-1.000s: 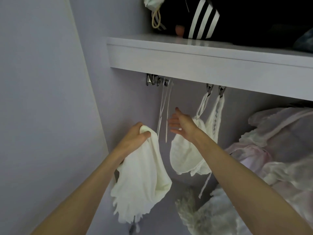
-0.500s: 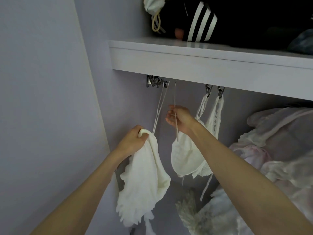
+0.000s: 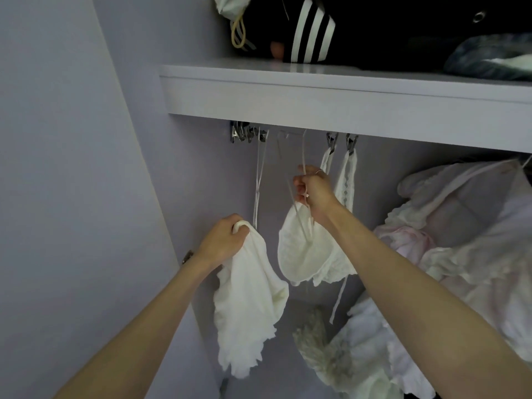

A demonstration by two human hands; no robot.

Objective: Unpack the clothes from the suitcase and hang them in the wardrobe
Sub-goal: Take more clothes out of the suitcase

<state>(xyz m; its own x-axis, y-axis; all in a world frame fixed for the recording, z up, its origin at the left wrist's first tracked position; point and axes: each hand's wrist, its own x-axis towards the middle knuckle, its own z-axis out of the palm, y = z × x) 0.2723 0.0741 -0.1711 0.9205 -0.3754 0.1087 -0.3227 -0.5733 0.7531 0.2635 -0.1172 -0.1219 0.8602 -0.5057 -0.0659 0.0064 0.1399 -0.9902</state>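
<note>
**Wardrobe interior, hanging section and upper shelf: contents as seen**

Item 1. Soft white crinkled-cotton garment with a ruffled lower hem (image 3: 247, 306). Hangs limp in loose folds from the left hand (image 3: 223, 240), whose fingers are curled tightly round its bunched top edge. Located at the left of the hanging space, close to the pale lilac smooth side wall of the wardrobe (image 3: 72, 168).

Item 2. Thin white ribbon-like straps (image 3: 300, 168), flat and narrow, running down from under the shelf. The right hand (image 3: 315, 188) pinches them, fingers closed around the strands. A second pair of thin white straps (image 3: 259, 182) hangs straight down from the cluster of small metal clips (image 3: 247, 135) at the left end of the rail area.

Item 3. White textured cup-shaped top with frilled edge (image 3: 305, 254), rounded and pouch-like, hanging just below and behind the right hand; a loose tie dangles beneath it. Its lace-trimmed strap (image 3: 347, 182) is held by one of two metal clothes pegs (image 3: 351, 144) fixed under the shelf.

Item 4. Pale pink and white ruffled sheer garments (image 3: 460, 240), gathered and frothy, filling the right side of the hanging space.

Item 5. Cream fluffy fleece-like piece (image 3: 319, 349), low in the compartment among white folds.

Item 6. Thick white flat-fronted wardrobe shelf (image 3: 316, 102), glossy on top. It carries a black garment with three white stripes (image 3: 312, 33), a white drawstring item with a yellowish cord (image 3: 237, 27) at its left, and a mottled grey-green folded fabric (image 3: 489, 56) at the right.
</note>
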